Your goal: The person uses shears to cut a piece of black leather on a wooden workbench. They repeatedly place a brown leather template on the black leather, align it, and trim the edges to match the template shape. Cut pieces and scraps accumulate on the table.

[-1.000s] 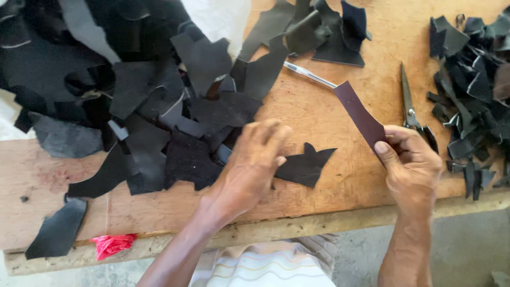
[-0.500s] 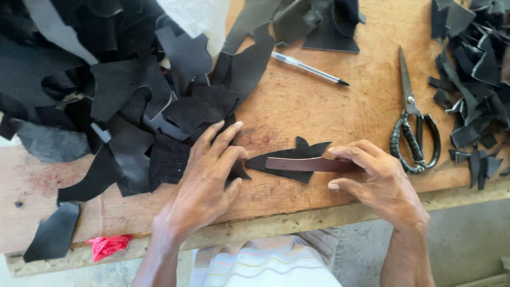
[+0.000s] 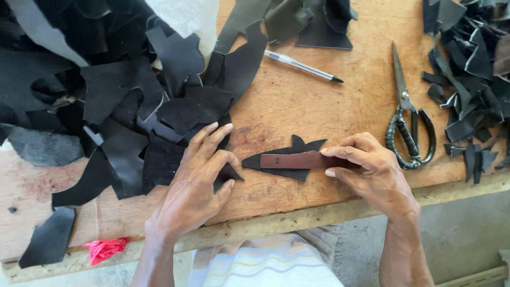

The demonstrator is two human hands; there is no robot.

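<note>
- Brown leather strip (image 3: 297, 160) lies flat along a jagged black leather scrap (image 3: 287, 171) near the front edge of the wooden bench (image 3: 297, 101).
- Right hand (image 3: 372, 170) pinches the strip's right end between thumb and bent fingers, pressing it down onto the scrap.
- Left hand (image 3: 199, 180) is spread open, palm down, holding nothing; its fingers rest on the edge of the pile of black leather pieces (image 3: 133, 101), and its thumb touches a small black offcut just left of the jagged scrap.
- Scissors (image 3: 406, 117) with dark wrapped handles lie closed on the bench, just beyond the right hand, blades pointing away.
- Pen (image 3: 303, 65) lies at a slant farther back, between the big pile and the scissors.
- More dark offcuts (image 3: 473, 90) are heaped at the right edge of the bench.
- Red plastic scrap (image 3: 106, 248) sits on the bench's front rim, left of the left arm.
- Single black piece (image 3: 50, 236) lies beside it.
</note>
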